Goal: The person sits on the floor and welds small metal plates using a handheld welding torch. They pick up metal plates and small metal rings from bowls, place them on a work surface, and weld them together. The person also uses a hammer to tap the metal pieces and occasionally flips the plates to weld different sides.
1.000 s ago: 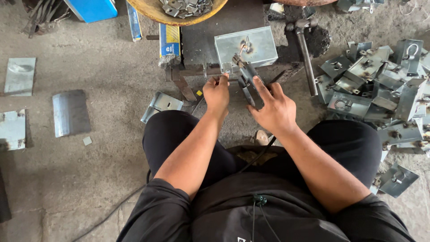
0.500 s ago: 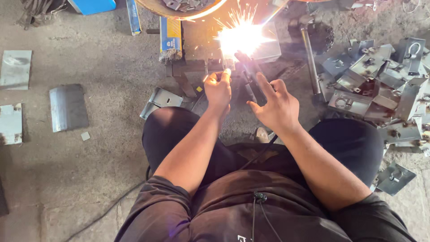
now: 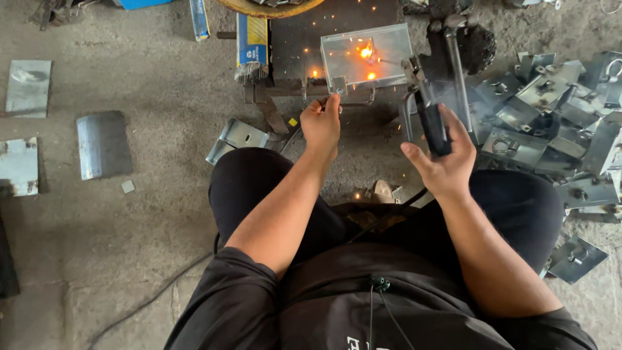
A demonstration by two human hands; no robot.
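Here: right hand (image 3: 447, 165) wrapped around black electrode holder (image 3: 431, 126); left hand (image 3: 322, 123) pinching small bracket (image 3: 337, 86) at near edge of dark work stand (image 3: 291, 48), beside glowing metal plate (image 3: 368, 57). Blue-yellow box (image 3: 251, 39) at stand's left edge.

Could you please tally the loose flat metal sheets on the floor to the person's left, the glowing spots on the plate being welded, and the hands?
Flat metal sheets on the floor: 3, at and
Bright glowing spots on the metal plate: 2
Hands: 2, left hand and right hand, which grips the electrode holder
Total: 7
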